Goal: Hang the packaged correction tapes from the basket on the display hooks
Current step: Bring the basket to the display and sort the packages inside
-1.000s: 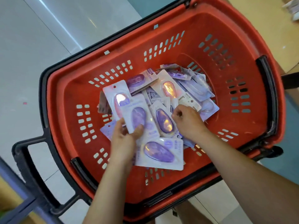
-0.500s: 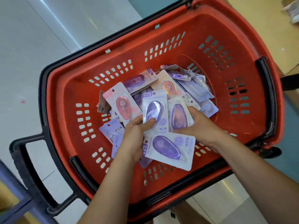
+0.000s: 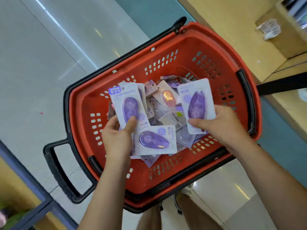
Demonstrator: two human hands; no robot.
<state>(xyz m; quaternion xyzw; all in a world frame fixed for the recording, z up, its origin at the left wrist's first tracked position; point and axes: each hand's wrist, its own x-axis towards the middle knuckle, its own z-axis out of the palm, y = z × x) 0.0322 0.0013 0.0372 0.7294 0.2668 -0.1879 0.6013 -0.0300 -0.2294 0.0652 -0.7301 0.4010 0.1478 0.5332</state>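
Two purple correction tape packs are raised above the red basket (image 3: 191,52), one in each of my hands; my left hand (image 3: 116,138) pinches the left pack (image 3: 127,103) by its lower end, thumb on the blister and fingers behind, and the edge of a second card shows just behind it; my right hand (image 3: 224,125) pinches the right pack (image 3: 196,103) likewise, thumb across its lower front; both packs stand roughly upright and well apart. Between my hands, toward the basket's near edge, another purple pack (image 3: 155,141) lies flat on the heap (image 3: 167,117) of loose packs; a pink pack (image 3: 168,97) lies toward the far wall. The basket stands on the pale floor (image 3: 41,55); its black handle (image 3: 54,163) juts from the left edge; a wooden shelf (image 3: 232,22) lies beyond the far right corner.
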